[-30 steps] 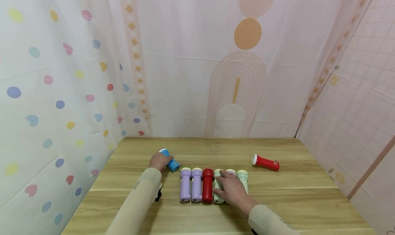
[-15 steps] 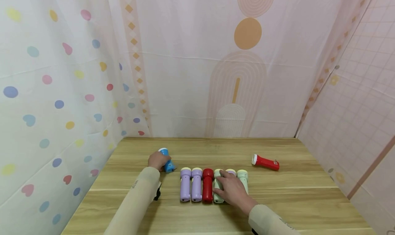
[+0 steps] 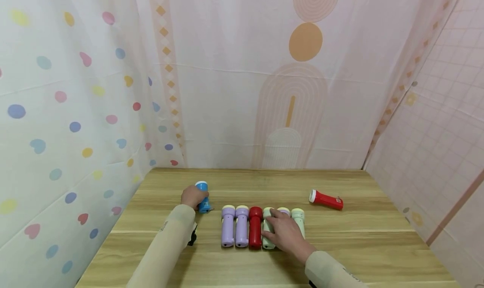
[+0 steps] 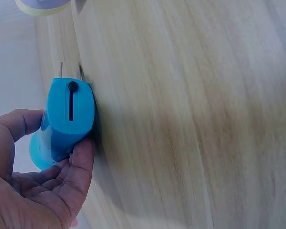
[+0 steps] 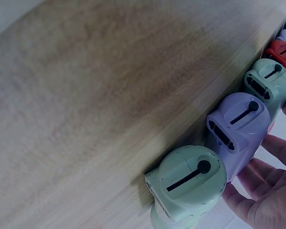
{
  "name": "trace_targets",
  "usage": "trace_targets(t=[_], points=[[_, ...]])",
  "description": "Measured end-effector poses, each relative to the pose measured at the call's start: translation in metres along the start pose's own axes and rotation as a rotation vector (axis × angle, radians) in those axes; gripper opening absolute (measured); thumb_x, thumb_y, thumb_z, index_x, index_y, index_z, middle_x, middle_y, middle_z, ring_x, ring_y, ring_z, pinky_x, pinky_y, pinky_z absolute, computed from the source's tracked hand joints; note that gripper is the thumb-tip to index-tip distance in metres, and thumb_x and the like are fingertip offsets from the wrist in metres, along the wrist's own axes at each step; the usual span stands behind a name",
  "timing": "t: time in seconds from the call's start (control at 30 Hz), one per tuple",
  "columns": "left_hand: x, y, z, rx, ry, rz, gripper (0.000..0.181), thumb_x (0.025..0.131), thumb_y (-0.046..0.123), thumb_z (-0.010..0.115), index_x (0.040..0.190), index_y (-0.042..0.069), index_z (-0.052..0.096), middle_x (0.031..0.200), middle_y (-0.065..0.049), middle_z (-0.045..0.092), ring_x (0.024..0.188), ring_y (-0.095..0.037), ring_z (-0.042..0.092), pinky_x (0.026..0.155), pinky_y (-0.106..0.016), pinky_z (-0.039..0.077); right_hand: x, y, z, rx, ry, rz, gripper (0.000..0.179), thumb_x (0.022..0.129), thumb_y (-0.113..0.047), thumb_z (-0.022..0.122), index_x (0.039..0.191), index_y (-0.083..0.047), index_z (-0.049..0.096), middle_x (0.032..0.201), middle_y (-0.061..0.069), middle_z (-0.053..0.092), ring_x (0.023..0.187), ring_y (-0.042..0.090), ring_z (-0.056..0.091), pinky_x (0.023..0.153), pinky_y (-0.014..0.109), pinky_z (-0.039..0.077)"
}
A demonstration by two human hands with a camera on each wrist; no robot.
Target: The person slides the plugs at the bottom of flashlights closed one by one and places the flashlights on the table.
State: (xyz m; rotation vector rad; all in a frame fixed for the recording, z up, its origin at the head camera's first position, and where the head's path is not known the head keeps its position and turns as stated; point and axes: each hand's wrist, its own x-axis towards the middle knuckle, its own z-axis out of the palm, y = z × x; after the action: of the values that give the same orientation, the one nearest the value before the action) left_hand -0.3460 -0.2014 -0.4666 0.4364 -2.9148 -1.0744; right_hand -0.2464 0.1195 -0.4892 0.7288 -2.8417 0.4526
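Note:
My left hand grips a blue flashlight with a white head, thumb on one side and fingers on the other. In the left wrist view the flashlight's tail end faces the camera, with two thin metal prongs sticking out. My right hand rests across the right part of a row of flashlights. It partly hides a pale green flashlight, a purple flashlight and another green flashlight. In the right wrist view the fingers touch the purple one.
Left of the right hand, the same row holds two purple flashlights and a red flashlight, side by side. Another red flashlight with a white head lies apart at the right. Patterned curtains enclose the wooden table.
My left hand has turned the blue flashlight from a slant to nearly upright in the view, its tail swinging left. The right hand and the row have stayed put.

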Motion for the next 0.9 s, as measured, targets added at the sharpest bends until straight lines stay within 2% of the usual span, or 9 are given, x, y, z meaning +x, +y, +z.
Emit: trace_targets(t=[0.3, 0.43, 0.73, 0.9], points=[[0.0, -0.003, -0.002, 0.007, -0.013, 0.025, 0.041, 0.083, 0.021, 0.067, 0.098, -0.015, 0.056, 0.084, -0.023, 0.06, 0.068, -0.03, 0.061, 0.05, -0.033, 0.054, -0.001, 0.0, -0.001, 0.014, 0.001, -0.001, 0.047, 0.088, -0.036, 0.075, 0.119, -0.001, 0.069, 0.137, 0.021, 0.054, 0.122, 0.039, 0.053, 0.098, 0.052, 0.046], [-0.003, -0.002, -0.004, 0.004, -0.02, 0.023, 0.039, 0.083, 0.021, 0.067, 0.098, -0.014, 0.057, 0.083, -0.021, 0.059, 0.067, -0.028, 0.059, 0.051, -0.033, 0.053, -0.001, 0.0, 0.0, 0.011, 0.008, -0.01, 0.047, 0.088, -0.036, 0.075, 0.119, -0.001, 0.069, 0.137, 0.022, 0.055, 0.121, 0.04, 0.054, 0.097, 0.052, 0.046], [-0.012, 0.003, -0.006, -0.104, -0.084, 0.051, 0.037, 0.085, 0.02, 0.068, 0.1, -0.011, 0.057, 0.086, -0.019, 0.061, 0.07, -0.028, 0.061, 0.056, -0.035, 0.055, -0.003, -0.003, -0.004, 0.021, 0.002, -0.002, 0.047, 0.088, -0.034, 0.075, 0.119, 0.0, 0.069, 0.136, 0.022, 0.054, 0.121, 0.04, 0.054, 0.097, 0.052, 0.045], [-0.014, 0.006, -0.004, -0.158, -0.121, 0.038, 0.036, 0.087, 0.02, 0.069, 0.102, -0.01, 0.056, 0.086, -0.018, 0.061, 0.07, -0.025, 0.062, 0.059, -0.035, 0.056, -0.003, -0.004, -0.005, 0.024, -0.003, 0.0, 0.046, 0.087, -0.033, 0.076, 0.119, 0.0, 0.069, 0.136, 0.022, 0.055, 0.121, 0.04, 0.054, 0.098, 0.052, 0.045]])
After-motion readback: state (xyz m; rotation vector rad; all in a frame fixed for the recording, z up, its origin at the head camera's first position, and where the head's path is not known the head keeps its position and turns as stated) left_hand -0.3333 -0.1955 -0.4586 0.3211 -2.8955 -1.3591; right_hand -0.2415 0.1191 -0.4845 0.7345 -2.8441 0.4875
